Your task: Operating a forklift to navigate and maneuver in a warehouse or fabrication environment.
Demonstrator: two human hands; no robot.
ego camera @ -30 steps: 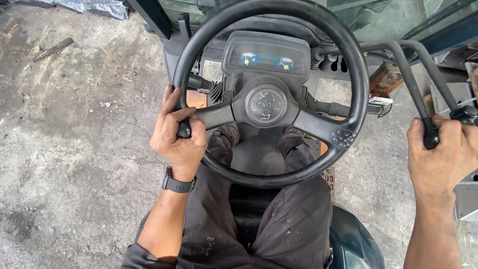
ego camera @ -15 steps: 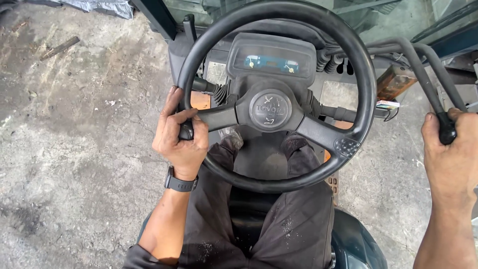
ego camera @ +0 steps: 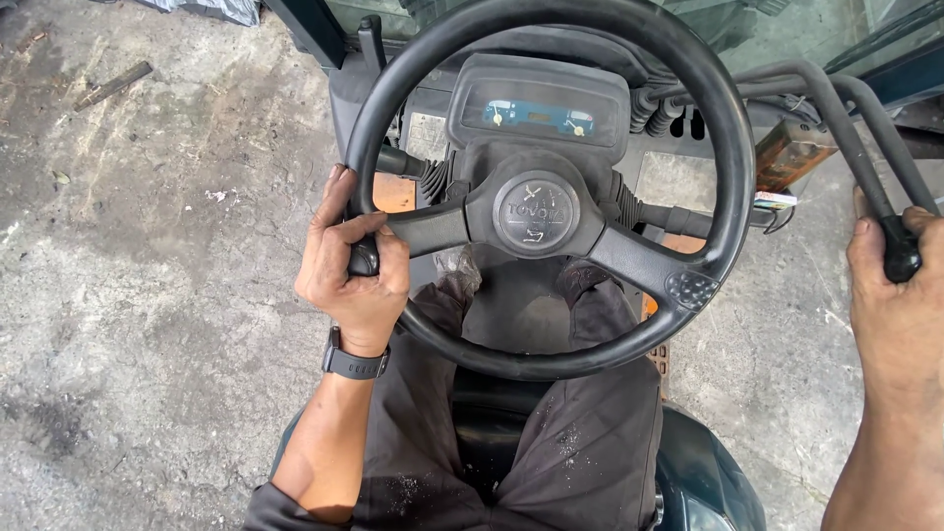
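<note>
A black steering wheel (ego camera: 728, 147) fills the upper middle of the head view, with a round hub at its centre and a small instrument panel (ego camera: 539, 113) behind it. My left hand (ego camera: 349, 270) is wrapped around the black knob on the wheel's left rim; a dark watch sits on that wrist. My right hand (ego camera: 900, 295) at the right edge grips the black knob of a curved control lever (ego camera: 836, 98). A second lever runs beside it. My legs in dark trousers (ego camera: 580, 442) show below the wheel.
Rough grey concrete floor (ego camera: 147, 246) lies to the left, with a small stick (ego camera: 113, 84) on it at top left. A dark seat edge (ego camera: 708, 482) shows at bottom right. A black cab post (ego camera: 305, 29) rises at the top.
The view has drifted a little, so the wheel and my hands sit slightly further right in frame. My right hand has stayed closed around the lever knob. My left hand keeps its hold on the wheel knob.
</note>
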